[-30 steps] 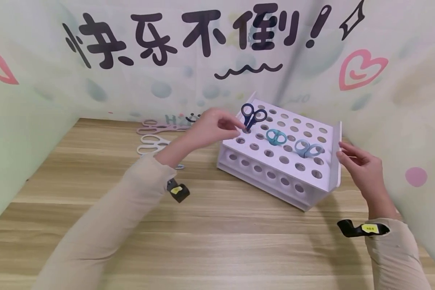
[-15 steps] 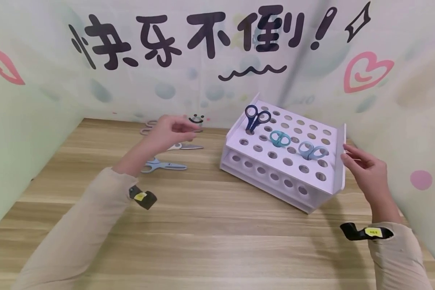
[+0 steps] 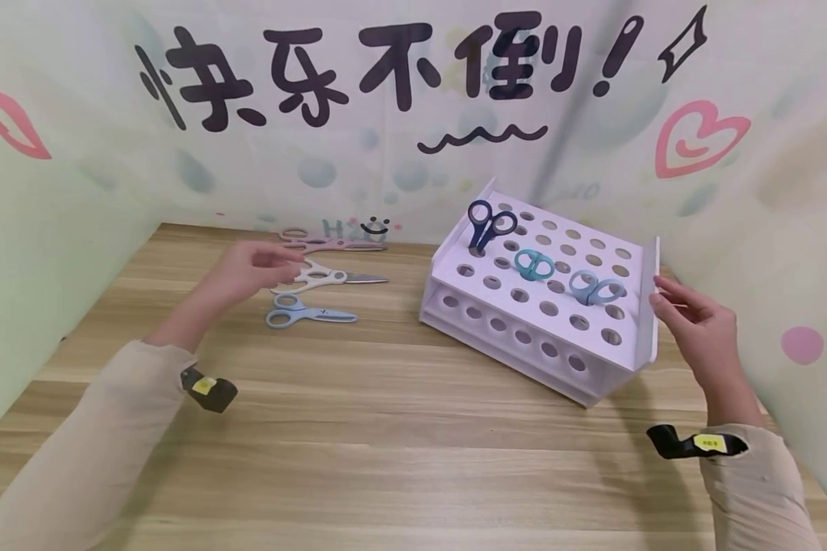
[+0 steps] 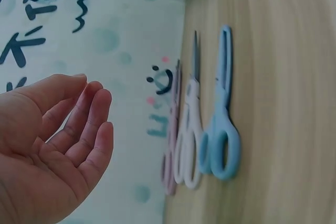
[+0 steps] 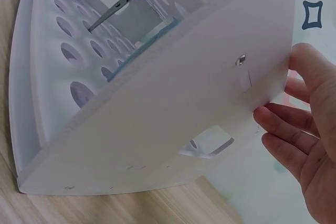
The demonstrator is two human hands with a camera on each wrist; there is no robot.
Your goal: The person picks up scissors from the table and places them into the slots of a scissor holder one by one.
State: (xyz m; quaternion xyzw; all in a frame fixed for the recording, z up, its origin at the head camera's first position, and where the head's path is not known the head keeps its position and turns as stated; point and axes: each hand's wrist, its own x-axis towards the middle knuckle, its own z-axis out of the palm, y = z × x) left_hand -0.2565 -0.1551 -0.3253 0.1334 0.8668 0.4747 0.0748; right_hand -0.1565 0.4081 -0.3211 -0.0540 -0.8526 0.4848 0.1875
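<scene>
Above the white scissors [image 3: 308, 277], the left hand [image 3: 251, 265] hovers, fingers relaxed.

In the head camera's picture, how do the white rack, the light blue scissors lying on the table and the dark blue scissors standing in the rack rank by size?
1. White rack, by far the largest.
2. Light blue scissors.
3. Dark blue scissors, though their blades are hidden in a hole, so only the handles count.

Wooden table [image 3: 413, 459], white holed rack [image 3: 634, 337], pink scissors [image 3: 331, 243], white scissors [image 3: 324, 277], blue scissors [image 3: 303, 314]

Head view high, wide; wrist views close, sharing rack [image 3: 544, 295].
</scene>
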